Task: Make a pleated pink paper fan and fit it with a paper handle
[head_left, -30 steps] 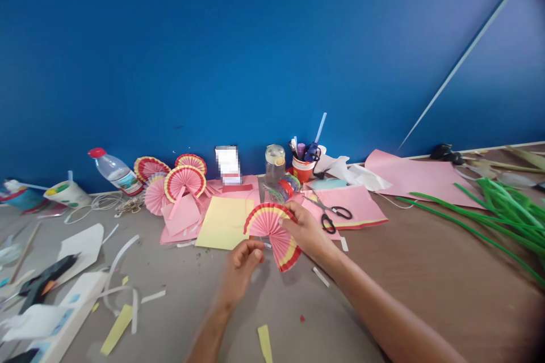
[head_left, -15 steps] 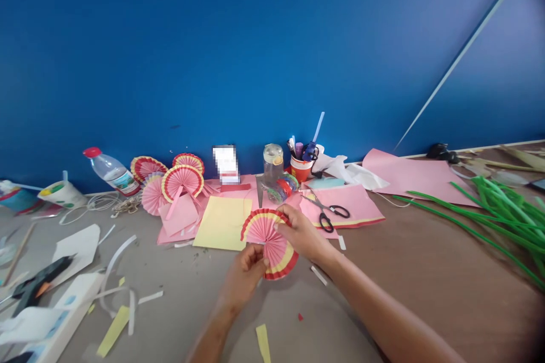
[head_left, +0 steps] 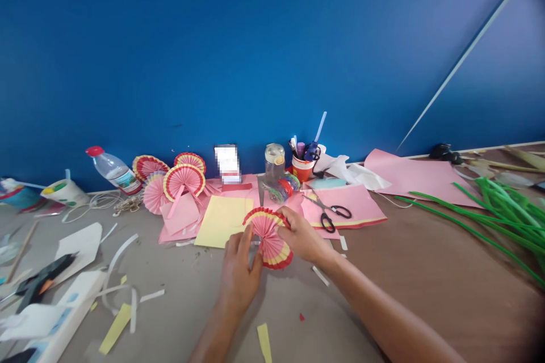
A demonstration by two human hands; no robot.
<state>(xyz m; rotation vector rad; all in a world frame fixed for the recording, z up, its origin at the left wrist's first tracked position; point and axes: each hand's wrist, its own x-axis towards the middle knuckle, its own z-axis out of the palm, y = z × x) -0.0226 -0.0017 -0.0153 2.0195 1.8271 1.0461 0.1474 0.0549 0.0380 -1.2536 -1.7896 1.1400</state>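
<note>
Right hand (head_left: 304,235): thumb and fingers grip the upper right rim of one pleated paper fan (head_left: 272,243), pink with a yellow-and-red border. Left hand (head_left: 239,272): fingers and thumb are parted at the fan's left edge; whether they pinch it cannot be told. The fan lies between both hands, spread into a near-round with a gap on its left side. In this inspector's judgement, light, even pressure near the centre would space the pleats evenly without crushing the border.

Count, outward: just beyond the left hand, one yellow sheet (head_left: 223,218); beyond the right hand, one pair of scissors (head_left: 327,209); farther beyond and left of the left hand, four pleated rosettes (head_left: 184,180) visible; well left of it, one glue gun (head_left: 42,281).
</note>
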